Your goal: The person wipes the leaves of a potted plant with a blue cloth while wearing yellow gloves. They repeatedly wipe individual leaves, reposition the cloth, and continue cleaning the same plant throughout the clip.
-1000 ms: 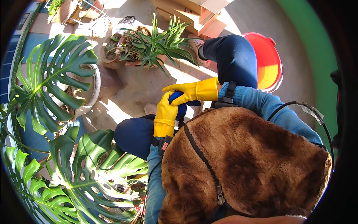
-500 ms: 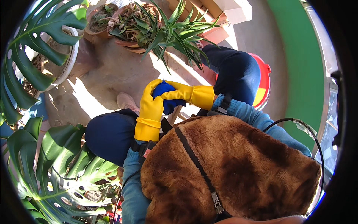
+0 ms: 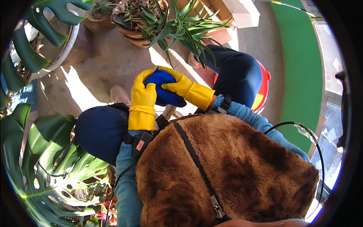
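Observation:
Both my hands wear yellow rubber gloves and meet in front of my chest. My left hand [image 3: 143, 94] curls over the left side of a bunched blue cloth [image 3: 163, 87]. My right hand [image 3: 177, 84] presses the same cloth from the right and top. The cloth is squeezed between the two gloves, above my knees in dark blue trousers. Most of the cloth is hidden by the fingers.
A spiky green plant [image 3: 177, 28] in a clay pot stands just beyond my hands. A large split-leaf plant [image 3: 56, 166] fills the lower left, with a round white pot [image 3: 62, 53] at upper left. A red and yellow tub [image 3: 262, 90] sits behind my right knee.
The view has swung down and left, so the plants have shifted up the picture. Both gloved hands stay clasped on the blue cloth, with the left hand now wrapped further over it.

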A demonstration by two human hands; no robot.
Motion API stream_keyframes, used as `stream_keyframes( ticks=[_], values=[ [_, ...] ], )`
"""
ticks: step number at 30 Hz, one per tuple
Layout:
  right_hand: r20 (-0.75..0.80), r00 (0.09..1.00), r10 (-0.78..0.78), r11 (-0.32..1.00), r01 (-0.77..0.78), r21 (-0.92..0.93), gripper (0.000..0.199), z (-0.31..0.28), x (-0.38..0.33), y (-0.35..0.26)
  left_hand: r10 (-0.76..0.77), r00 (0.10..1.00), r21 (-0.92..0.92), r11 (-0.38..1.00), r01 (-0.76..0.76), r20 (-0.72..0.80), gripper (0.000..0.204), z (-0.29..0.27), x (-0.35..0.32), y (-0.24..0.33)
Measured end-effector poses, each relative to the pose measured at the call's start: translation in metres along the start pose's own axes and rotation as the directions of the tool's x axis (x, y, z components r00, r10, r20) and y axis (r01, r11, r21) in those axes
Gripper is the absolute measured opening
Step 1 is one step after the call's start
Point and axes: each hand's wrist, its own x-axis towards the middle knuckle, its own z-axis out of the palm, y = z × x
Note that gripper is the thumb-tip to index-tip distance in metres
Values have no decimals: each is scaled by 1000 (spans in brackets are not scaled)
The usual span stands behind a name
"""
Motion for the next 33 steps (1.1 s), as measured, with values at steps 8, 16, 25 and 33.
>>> stream_keyframes(
  ticks=[8, 16, 25, 33],
  values=[
    [169, 971, -166, 814, 232, -532, 57, -9, -49, -59, -113, 993, 197, 975, 105, 33, 32, 7, 5, -40],
    [277, 939, -204, 701, 337, -628, 71, -18, -68, -58, -418, 903, -236, 871, 430, 101, 48, 24, -3, -35],
    [173, 910, -376, 723, 405, -559, 64, -22, -58, -20, -469, 866, -396, 772, 498, 173, 43, 31, -7, -8],
    [-65, 992, -109, 921, 76, -382, 48, -46, -81, -40, -263, 915, -207, 920, 333, 306, 35, 18, 5, 4]
  ],
)
